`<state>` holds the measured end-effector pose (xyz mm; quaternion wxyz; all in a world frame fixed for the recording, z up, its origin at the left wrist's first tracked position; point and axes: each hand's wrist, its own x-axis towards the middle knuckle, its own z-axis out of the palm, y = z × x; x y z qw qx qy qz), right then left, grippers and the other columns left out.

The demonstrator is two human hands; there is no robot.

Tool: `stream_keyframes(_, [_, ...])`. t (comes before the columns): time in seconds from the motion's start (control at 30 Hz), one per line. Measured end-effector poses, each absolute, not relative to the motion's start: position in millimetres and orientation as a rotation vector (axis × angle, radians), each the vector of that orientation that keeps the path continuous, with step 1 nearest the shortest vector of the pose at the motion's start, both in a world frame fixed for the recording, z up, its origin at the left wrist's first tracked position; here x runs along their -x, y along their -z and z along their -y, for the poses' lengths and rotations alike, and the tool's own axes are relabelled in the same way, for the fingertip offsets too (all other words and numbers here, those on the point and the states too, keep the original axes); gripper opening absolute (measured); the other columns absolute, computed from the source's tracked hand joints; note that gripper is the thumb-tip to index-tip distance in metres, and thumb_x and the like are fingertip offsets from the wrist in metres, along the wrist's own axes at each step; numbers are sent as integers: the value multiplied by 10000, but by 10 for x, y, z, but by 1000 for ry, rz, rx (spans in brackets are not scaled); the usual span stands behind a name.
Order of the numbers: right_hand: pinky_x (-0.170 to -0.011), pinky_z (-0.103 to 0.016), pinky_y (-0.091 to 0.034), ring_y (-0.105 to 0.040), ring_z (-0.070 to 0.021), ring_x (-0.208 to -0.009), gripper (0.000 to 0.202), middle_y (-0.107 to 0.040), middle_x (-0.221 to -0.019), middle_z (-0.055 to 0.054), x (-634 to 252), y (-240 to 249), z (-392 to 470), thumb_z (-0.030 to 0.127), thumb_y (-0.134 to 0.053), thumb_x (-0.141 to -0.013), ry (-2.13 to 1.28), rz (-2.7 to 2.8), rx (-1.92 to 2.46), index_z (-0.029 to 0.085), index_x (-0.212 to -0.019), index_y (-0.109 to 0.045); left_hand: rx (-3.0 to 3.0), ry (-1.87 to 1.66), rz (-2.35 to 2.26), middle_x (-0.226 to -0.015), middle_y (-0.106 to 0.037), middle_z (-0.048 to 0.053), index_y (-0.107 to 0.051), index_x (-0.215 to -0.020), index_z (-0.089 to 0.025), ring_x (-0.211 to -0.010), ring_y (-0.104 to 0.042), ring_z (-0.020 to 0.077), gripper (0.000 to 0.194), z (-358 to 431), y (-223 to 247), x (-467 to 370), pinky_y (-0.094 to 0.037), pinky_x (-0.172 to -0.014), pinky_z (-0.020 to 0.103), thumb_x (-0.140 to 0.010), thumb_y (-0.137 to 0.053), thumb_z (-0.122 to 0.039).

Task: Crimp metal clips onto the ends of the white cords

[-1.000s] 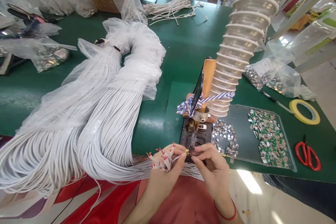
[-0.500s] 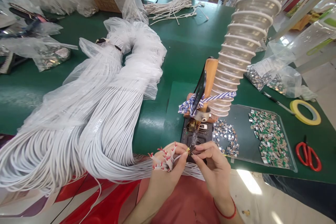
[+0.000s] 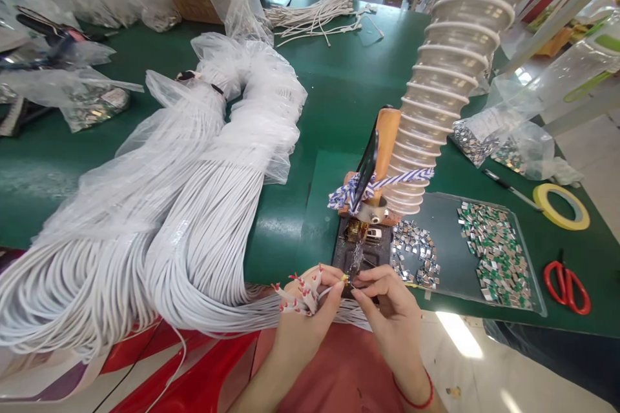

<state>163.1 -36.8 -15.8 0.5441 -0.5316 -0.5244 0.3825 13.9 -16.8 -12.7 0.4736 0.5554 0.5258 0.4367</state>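
Note:
My left hand [image 3: 310, 319] is closed around several white cables [image 3: 303, 293] whose stripped ends show red tips. Between its thumb and forefinger one cable end [image 3: 344, 279] with a yellowish tip is pinched. Close on the right, my right hand [image 3: 391, 306] has thumb and fingers pressed together; whatever they grip is too small to make out. Just beyond both fingertips stands a soldering fixture [image 3: 358, 232] on a black base, with an orange handle [image 3: 387, 132] tied by blue-and-white cord [image 3: 346, 193].
Large bundles of white cable [image 3: 203, 219], partly in plastic, cover the left. A ribbed hose [image 3: 436, 77] rises behind the fixture. On the right lie a clear tray [image 3: 450, 245] of small connectors, yellow tape [image 3: 538, 200], red-handled scissors [image 3: 566, 285] and a pen [image 3: 511, 188].
Both hands have shifted slightly left. My right hand has also dropped a little, and the fingertips sit slightly lower, away from the fixture's tip.

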Motion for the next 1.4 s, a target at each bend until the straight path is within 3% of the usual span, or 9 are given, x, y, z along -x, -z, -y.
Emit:
stream_keyframes(0.23, [-730, -265, -553, -678, -171, -855, 167, -692, -918, -32, -1646, 159, 457, 80, -686, -850, -896, 1275, 1278, 240, -806, -667, -1333, -1082, -1285, -772, -710, 46, -629, -679, -172, -731, -682, 170, 184, 214, 109, -152, -522, -698, 254, -859, -590, -166])
stream_keyframes(0.4, [-668, -241, -525, -644, -155, -780, 143, -654, -859, -10, -1908, 108, 566, 128, -600, -927, -949, 1292, 1306, 246, -845, -601, -1323, -850, -1069, -850, -741, 59, -713, -764, -174, -743, -690, 172, 278, 364, 135, -115, -531, -698, 255, -955, -560, -304])
stream_keyframes(0.53, [-599, -206, -482, -578, -139, -699, 95, -597, -795, 11, -2117, -70, 632, 165, -608, -929, -972, 1463, 1371, 251, -889, -597, -1352, -743, -842, -1054, -772, 108, -795, -1009, -194, -985, -705, 226, 383, 464, 167, -104, -536, -907, 312, -996, -491, -426])
stream_keyframes(0.67, [-696, -204, -515, -631, -146, -779, 114, -654, -866, -4, -2111, -285, 656, 166, -616, -927, -988, 1708, 1318, 260, -987, -639, -1391, -626, -743, -1349, -664, 93, -708, -1256, -258, -1251, -587, 246, 380, 486, 183, -122, -437, -1087, 358, -1001, -483, -428])
stream_keyframes(0.9, [-743, -212, -522, -649, -146, -784, 126, -697, -853, -14, -1926, -284, 677, 158, -601, -933, -951, 1810, 1181, 246, -1012, -644, -1529, -629, -742, -1033, -719, 131, -726, -1025, -166, -983, -641, 243, 488, 544, 213, -107, -503, -890, 321, -990, -415, -540])
stream_keyframes(1.03, [-673, -203, -500, -618, -131, -714, 78, -679, -782, 2, -1893, -244, 640, 171, -593, -940, -998, 1766, 1166, 238, -914, -625, -1477, -569, -730, -679, -564, 30, -585, -707, -175, -618, -512, 157, 583, 527, 108, -169, -434, -601, 258, -979, -330, -624])
stream_keyframes(1.17, [-560, -209, -460, -584, -126, -630, 161, -629, -709, 10, -1880, -198, 578, 275, -644, -935, -1040, 1670, 1171, 220, -787, -609, -1316, -690, -895, -665, -524, -8, -527, -734, -184, -593, -452, 129, 531, 538, 75, -193, -367, -553, 231, -920, -440, -674])
stream_keyframes(1.4, [-488, -256, -401, -507, -125, -503, 288, -537, -567, 47, -1810, -52, 574, 327, -683, -910, -924, 1542, 1039, 231, -666, -562, -1361, -728, -858, -634, -596, -11, -656, -732, -178, -571, -515, 129, 332, 509, 138, -51, -368, -549, 233, -889, -655, -471])
